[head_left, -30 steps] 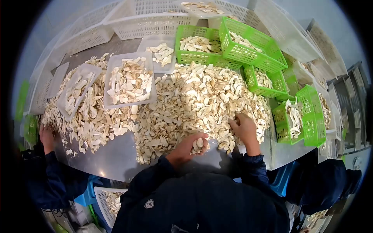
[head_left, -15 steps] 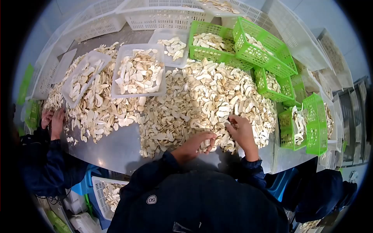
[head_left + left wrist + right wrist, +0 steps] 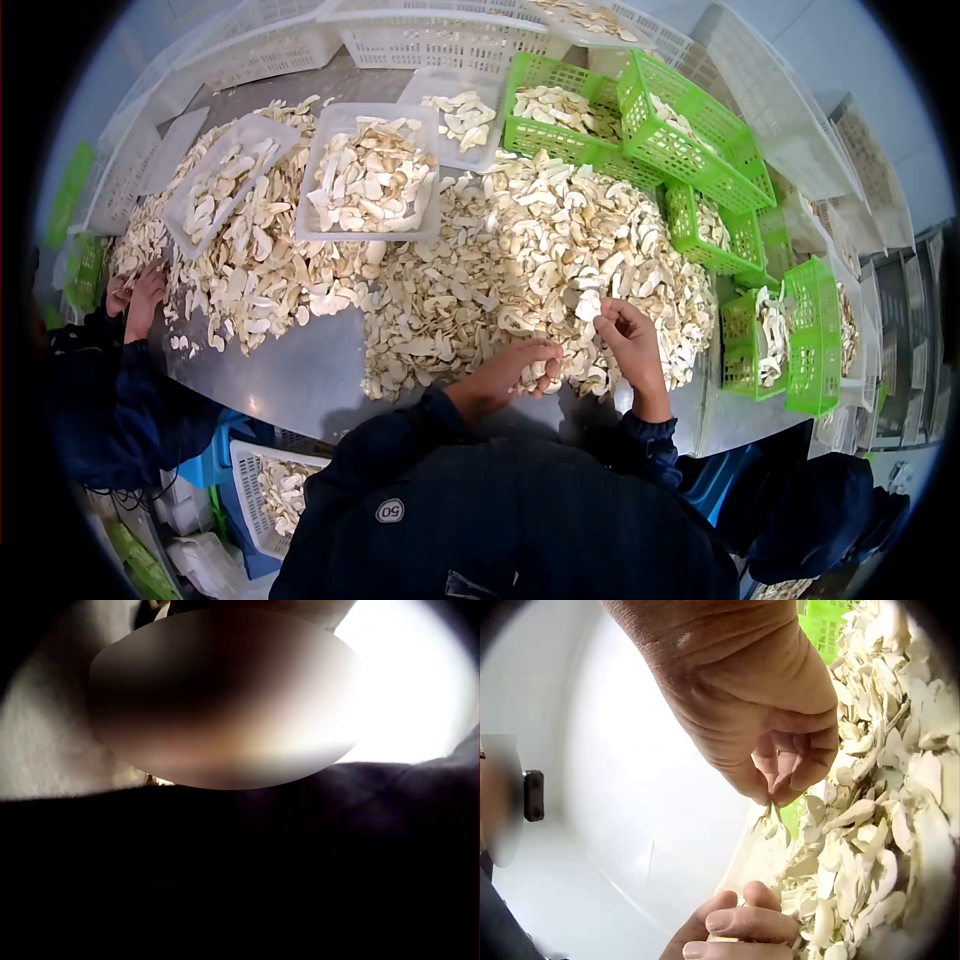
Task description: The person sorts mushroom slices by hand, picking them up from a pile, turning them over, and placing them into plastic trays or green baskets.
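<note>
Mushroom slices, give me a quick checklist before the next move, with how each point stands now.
1. Right hand pinching a slice: ok, held at the tips of the fingers.
2. Number of slices in the left hand: cannot tell, its curled fingers hide them.
3. Hands apart: ok, a gap shows in the right wrist view.
4. Heap within reach: ok, it seems, lying right before both hands.
5. Left wrist view usable: not ok, mostly dark and blurred.
</note>
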The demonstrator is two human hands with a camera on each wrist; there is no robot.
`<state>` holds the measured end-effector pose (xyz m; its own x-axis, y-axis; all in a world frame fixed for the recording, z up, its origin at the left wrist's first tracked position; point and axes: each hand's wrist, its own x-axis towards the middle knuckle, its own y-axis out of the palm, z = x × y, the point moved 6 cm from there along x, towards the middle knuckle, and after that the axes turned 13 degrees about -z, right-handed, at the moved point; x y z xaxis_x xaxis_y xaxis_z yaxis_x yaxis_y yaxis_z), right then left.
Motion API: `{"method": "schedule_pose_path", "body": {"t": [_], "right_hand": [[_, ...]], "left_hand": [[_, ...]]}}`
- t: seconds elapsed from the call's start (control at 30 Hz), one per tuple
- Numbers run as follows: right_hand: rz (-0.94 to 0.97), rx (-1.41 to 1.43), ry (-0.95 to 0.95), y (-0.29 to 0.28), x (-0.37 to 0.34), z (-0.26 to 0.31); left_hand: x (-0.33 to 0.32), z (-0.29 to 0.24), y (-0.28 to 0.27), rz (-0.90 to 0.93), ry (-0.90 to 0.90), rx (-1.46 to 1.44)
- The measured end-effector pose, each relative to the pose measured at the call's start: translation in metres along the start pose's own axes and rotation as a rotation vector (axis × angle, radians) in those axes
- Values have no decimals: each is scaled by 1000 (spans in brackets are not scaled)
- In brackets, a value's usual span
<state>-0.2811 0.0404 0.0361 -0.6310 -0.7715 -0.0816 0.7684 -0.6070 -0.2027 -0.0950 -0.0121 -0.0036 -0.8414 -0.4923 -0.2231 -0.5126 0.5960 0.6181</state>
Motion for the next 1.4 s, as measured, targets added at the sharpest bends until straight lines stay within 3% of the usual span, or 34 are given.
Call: {"method": "schedule_pose_path", "body": {"t": [0.03,0.1,0.17,0.27,0.37,0.43,0.53,0.63,0.73,0.87,0.97,1.07,1.17,1.27,1.3,1.4], "right_hand": [[-5,-2,-1,1,0,-1],[-17,2,40,3,-1,0],[-23,31,103,4,-3,4],[-28,164,217,2,-3,2],[-30,345,290,2,0,-15],[-21,396,322,1,1,-20],[-8,367,272,2,1,-19],[-128,208,156,3,2,-11],[-118,80,-51,-1,5,-5],[-153,100,-56,-1,3,2],[-162,91,-51,-2,2,4],[-98,80,-23,1,-1,6],[118,96,7,21,-21,39],[87,-69,-67,21,-7,28],[-17,-231,-145,18,2,26],[-60,-555,-324,27,10,28]], "left_hand": [[2,2,-2,43,85,76],[3,5,-5,37,48,71],[6,12,-6,-61,-196,-94],[3,3,-4,-19,40,96],[5,10,-3,-88,-174,-137],[7,15,-5,-88,-185,-162],[7,14,-4,-88,-185,-153],[7,14,-4,-99,-187,-140],[7,10,-3,-88,-185,-113],[7,9,-2,-68,-170,-106],[5,6,-2,-90,-140,-110],[-7,-9,0,22,283,233],[2,12,0,-138,-469,-369],[-2,11,4,-59,-444,-454],[-1,15,2,-75,-456,-438],[3,26,-6,-125,-478,-389]]}}
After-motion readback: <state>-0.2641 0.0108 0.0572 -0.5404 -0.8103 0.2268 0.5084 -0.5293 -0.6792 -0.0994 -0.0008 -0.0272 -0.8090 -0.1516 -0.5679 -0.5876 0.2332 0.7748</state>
